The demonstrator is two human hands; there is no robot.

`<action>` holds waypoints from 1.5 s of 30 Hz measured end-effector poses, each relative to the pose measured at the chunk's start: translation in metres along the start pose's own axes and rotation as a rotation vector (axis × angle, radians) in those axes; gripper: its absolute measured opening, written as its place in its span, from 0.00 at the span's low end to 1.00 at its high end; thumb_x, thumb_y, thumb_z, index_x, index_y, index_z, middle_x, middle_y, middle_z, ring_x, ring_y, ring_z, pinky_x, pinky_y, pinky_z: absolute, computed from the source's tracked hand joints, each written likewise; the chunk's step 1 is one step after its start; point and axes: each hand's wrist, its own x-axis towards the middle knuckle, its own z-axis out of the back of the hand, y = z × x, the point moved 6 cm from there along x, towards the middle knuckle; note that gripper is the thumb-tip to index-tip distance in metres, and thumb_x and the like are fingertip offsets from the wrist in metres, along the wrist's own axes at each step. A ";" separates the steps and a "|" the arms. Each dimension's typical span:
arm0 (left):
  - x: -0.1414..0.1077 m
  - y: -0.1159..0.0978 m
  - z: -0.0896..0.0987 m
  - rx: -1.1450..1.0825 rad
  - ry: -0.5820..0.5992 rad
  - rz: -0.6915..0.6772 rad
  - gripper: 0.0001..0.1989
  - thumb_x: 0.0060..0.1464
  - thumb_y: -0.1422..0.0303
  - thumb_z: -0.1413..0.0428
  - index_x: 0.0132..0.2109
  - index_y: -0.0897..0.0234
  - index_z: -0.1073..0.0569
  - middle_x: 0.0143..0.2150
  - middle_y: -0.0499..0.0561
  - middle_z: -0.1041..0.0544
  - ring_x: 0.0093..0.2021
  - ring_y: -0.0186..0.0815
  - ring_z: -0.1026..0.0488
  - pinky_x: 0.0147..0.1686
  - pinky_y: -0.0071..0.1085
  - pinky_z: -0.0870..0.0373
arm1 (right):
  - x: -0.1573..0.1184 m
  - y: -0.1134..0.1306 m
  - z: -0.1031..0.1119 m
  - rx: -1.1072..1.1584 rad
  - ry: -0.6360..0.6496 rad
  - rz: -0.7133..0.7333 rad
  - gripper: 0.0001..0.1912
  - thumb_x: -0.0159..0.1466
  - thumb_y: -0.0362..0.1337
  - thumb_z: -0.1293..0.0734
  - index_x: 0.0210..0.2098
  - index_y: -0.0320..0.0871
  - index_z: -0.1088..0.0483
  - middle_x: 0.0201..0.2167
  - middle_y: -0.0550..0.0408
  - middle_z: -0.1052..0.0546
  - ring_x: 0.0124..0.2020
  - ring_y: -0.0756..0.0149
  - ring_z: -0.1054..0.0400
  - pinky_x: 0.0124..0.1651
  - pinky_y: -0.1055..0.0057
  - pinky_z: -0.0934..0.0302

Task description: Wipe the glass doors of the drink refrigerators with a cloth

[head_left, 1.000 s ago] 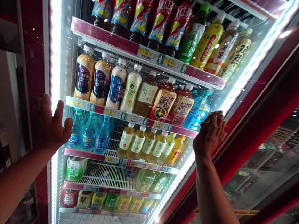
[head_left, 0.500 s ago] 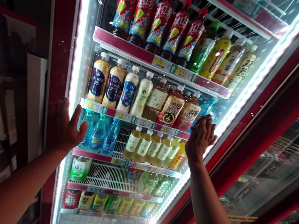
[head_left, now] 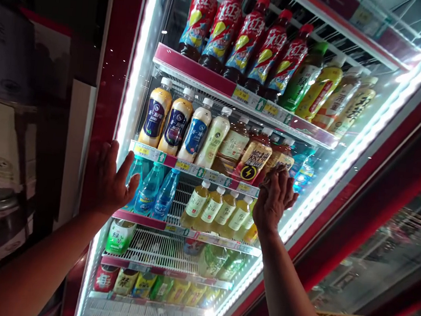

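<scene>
Though bright, cooler (head_left: 119, 56) of seemingly full bottles (head_left: 197, 131)

We are holding our left hand (head_left: 115, 185) before the left light strip (head_left: 141, 53), our right hand (head_left: 273, 199) before bottles (head_left: 255, 156) standing on shelves (head_left: 161, 251).

The cooler frame (head_left: 120, 47) is coloured deep red; shelf edges (head_left: 194, 71) are tinted magenta. At twelve o'clock, red bottle labels (head_left: 246, 37) are patterned with yellow and blue; at eight o'clock, bottles (head_left: 150, 192) are tinted turquoise. A cloth (head_left: 277, 173) at three o'clock is toned dull brown.
</scene>
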 end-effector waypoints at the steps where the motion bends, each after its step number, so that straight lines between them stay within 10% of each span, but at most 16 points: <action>1: 0.000 0.001 -0.001 0.000 -0.002 -0.001 0.35 0.61 0.58 0.46 0.73 0.58 0.40 0.78 0.58 0.53 0.78 0.53 0.63 0.73 0.61 0.59 | -0.003 0.003 0.000 0.001 0.014 0.035 0.28 0.72 0.40 0.45 0.70 0.50 0.41 0.71 0.44 0.38 0.76 0.50 0.55 0.72 0.35 0.63; 9: -0.002 -0.002 0.001 0.044 -0.021 -0.083 0.40 0.60 0.63 0.43 0.76 0.52 0.48 0.80 0.53 0.60 0.78 0.54 0.62 0.73 0.62 0.58 | 0.006 0.027 -0.002 0.025 -0.053 -0.078 0.30 0.72 0.41 0.44 0.73 0.50 0.46 0.74 0.44 0.44 0.77 0.48 0.60 0.71 0.32 0.65; 16: -0.002 -0.007 0.003 0.063 -0.093 -0.180 0.45 0.61 0.66 0.44 0.77 0.48 0.59 0.80 0.49 0.66 0.78 0.55 0.62 0.73 0.61 0.55 | -0.011 0.054 -0.009 -0.021 0.038 0.176 0.27 0.73 0.41 0.42 0.71 0.53 0.42 0.70 0.46 0.35 0.75 0.51 0.52 0.73 0.39 0.62; 21: -0.002 -0.012 0.007 0.044 -0.141 -0.225 0.41 0.63 0.66 0.45 0.77 0.51 0.54 0.80 0.52 0.65 0.78 0.54 0.62 0.73 0.59 0.56 | -0.002 0.069 -0.013 -0.049 -0.065 0.001 0.34 0.71 0.41 0.42 0.75 0.47 0.51 0.75 0.40 0.47 0.76 0.43 0.60 0.69 0.31 0.59; 38: -0.003 -0.008 0.007 -0.025 -0.165 -0.245 0.40 0.63 0.67 0.45 0.76 0.55 0.52 0.79 0.54 0.61 0.78 0.54 0.60 0.74 0.57 0.58 | -0.017 0.184 -0.036 0.041 0.130 0.313 0.33 0.74 0.40 0.43 0.76 0.52 0.55 0.74 0.47 0.41 0.77 0.47 0.59 0.72 0.32 0.66; 45: -0.005 -0.006 0.006 -0.045 -0.146 -0.240 0.40 0.63 0.68 0.45 0.77 0.55 0.53 0.79 0.55 0.61 0.78 0.55 0.60 0.73 0.58 0.55 | -0.009 0.180 -0.040 0.015 -0.064 0.241 0.31 0.73 0.38 0.41 0.74 0.53 0.47 0.72 0.47 0.38 0.75 0.48 0.53 0.71 0.33 0.61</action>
